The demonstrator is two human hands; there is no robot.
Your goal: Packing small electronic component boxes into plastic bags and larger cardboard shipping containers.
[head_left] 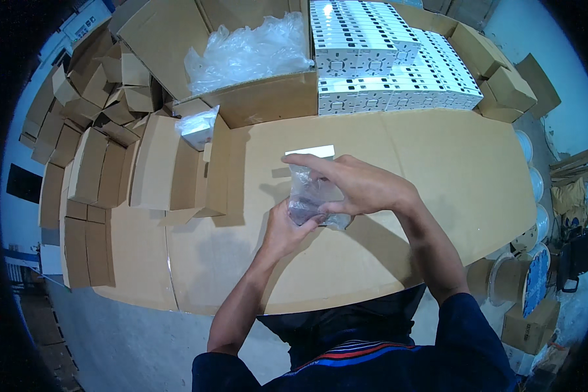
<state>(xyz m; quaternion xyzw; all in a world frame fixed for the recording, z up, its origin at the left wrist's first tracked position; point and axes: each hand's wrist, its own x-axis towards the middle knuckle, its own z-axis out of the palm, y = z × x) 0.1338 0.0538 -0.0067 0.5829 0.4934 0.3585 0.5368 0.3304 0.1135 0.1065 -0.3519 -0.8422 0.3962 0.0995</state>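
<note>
Over the middle of the cardboard-covered table (398,248), both my hands hold a clear plastic bag (307,186). A white box (321,151) shows at the bag's far end, partly inside or behind it; which one I cannot tell. My left hand (286,228) grips the bag's near left side, thumb against the plastic. My right hand (366,186) curves over the bag from the right, index finger stretched along the white box and thumb on the plastic. To the left, an open cardboard carton (217,176) has a bagged white box (198,134) at its far end.
Behind stands a large carton (274,98) heaped with clear plastic bags (251,55). Beside it, several rows of white boxes (398,91) are stacked. Open cartons (88,163) crowd the left side. Cable reels (519,277) stand beyond the table's right edge.
</note>
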